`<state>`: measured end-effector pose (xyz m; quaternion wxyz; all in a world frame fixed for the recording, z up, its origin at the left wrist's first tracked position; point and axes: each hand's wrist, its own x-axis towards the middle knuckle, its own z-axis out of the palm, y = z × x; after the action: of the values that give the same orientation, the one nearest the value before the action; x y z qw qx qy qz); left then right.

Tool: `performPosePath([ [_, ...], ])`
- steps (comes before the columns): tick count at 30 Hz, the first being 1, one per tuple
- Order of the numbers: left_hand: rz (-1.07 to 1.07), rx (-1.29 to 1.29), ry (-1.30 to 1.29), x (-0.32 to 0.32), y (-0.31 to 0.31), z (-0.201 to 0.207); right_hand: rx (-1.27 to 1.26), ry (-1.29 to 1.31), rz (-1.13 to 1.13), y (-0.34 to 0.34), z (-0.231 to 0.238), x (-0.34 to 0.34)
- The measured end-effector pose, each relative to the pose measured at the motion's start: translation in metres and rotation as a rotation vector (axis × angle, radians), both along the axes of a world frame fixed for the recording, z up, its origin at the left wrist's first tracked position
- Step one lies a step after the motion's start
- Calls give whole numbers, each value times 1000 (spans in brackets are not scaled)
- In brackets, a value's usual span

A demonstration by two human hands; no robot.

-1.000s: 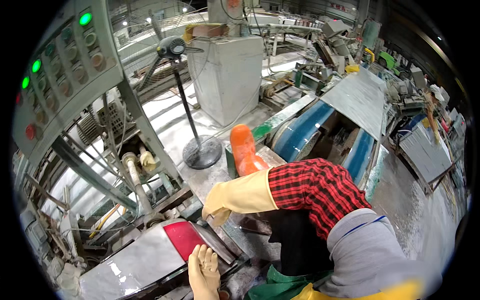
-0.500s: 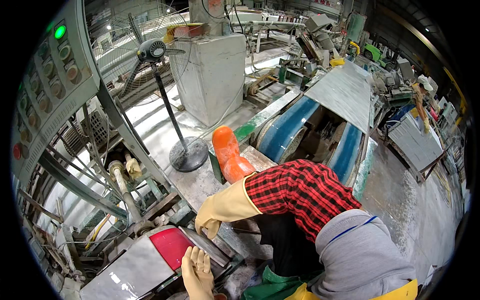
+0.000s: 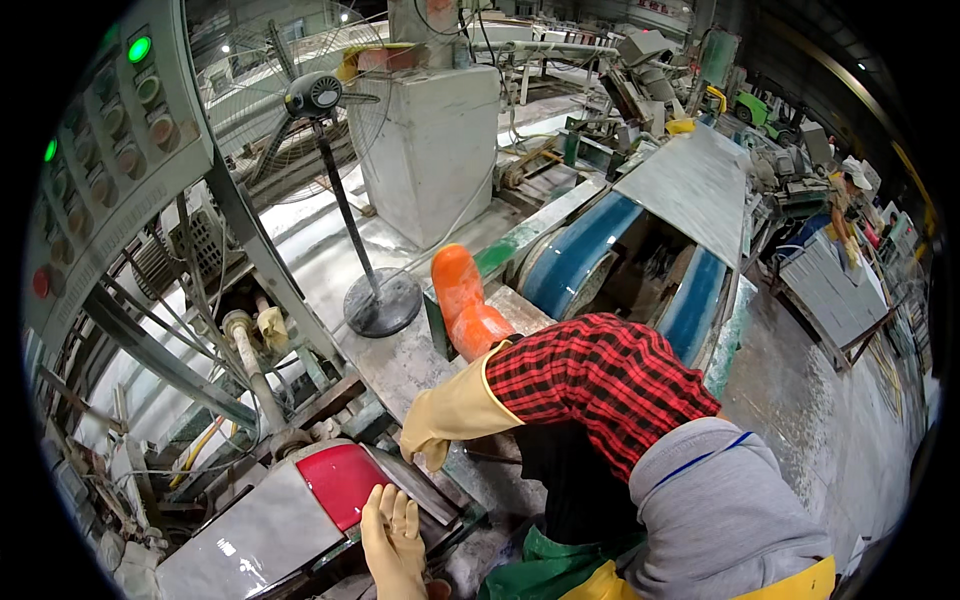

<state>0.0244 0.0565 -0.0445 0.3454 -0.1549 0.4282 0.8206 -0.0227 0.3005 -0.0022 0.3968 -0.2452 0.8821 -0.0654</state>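
Observation:
Both my hands wear cream rubber gloves. My left hand (image 3: 394,540) is at the bottom, beside the right edge of a red belt (image 3: 342,484); its fingers point up, slightly curled, with nothing in them. A glossy grey slab (image 3: 245,540) lies on the belt on its left side. My right hand (image 3: 445,418), below a red and black checked sleeve (image 3: 600,385), hangs above the far end of narrow grey strips (image 3: 425,490) beside the belt. Its fingers bend downward, thumb apart, and I see nothing held in them.
An orange boot (image 3: 465,310) stands beyond my right arm. Farther off are a pedestal fan (image 3: 385,303) and a machine with blue belts (image 3: 580,255) bearing a large grey slab (image 3: 690,190). A control panel (image 3: 120,150) rises at left. Another person (image 3: 845,215) works far right.
The whole view has shifted slightly. My right hand's fingers have turned a little more downward and inward. My left hand stays nearly the same beside the belt.

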Motion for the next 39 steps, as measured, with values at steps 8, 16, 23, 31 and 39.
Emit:
performPosePath([
  [8, -48, 12, -18, -2, 4, 0, 11, 27, -38, 5, -11, 3],
  [16, -85, 176, -21, -6, -5, -28, 26, 36, -12, 8, -3, 4],
  [23, -133, 252, 18, -4, -8, -28, 109, 33, 4, 1, 11, 5],
  [31, -104, 229, 41, -3, -10, -21, 93, 83, -21, 2, 2, 9],
  [39, -94, 229, 38, -3, -11, -23, 134, 100, 20, -1, 6, 7],
])
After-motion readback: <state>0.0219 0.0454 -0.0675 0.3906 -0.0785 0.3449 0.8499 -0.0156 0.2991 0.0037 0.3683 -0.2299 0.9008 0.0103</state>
